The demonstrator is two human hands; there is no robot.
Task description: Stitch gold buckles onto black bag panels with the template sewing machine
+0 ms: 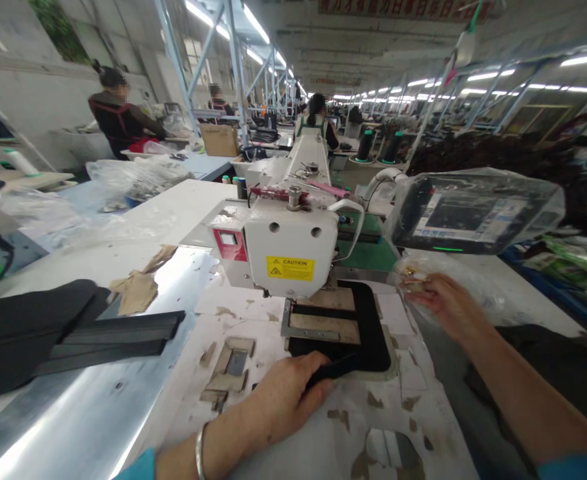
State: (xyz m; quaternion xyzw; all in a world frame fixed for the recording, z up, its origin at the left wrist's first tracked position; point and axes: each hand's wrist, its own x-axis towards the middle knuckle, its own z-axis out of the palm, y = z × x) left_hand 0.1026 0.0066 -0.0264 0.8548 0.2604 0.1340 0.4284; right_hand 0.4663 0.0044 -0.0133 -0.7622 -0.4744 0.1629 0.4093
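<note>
A white sewing machine (291, 247) with a yellow caution label stands on the table in front of me. Under its head a metal clamp frame (323, 325) presses on a black fabric piece (373, 333). My left hand (286, 393) rests on the table at the near edge of that black piece, fingers curled round a black strap end. My right hand (446, 303) reaches to the right of the machine, fingers closed on a small gold-coloured item beside a clear plastic bag (473, 287); what it is I cannot make out.
A stack of black strips (118, 337) lies at left on a shiny metal sheet (83, 413). A plastic-wrapped control screen (473, 213) sits at right. Scraps of brown paper (136, 287) dot the table. Other workers (118, 120) stand at benches behind.
</note>
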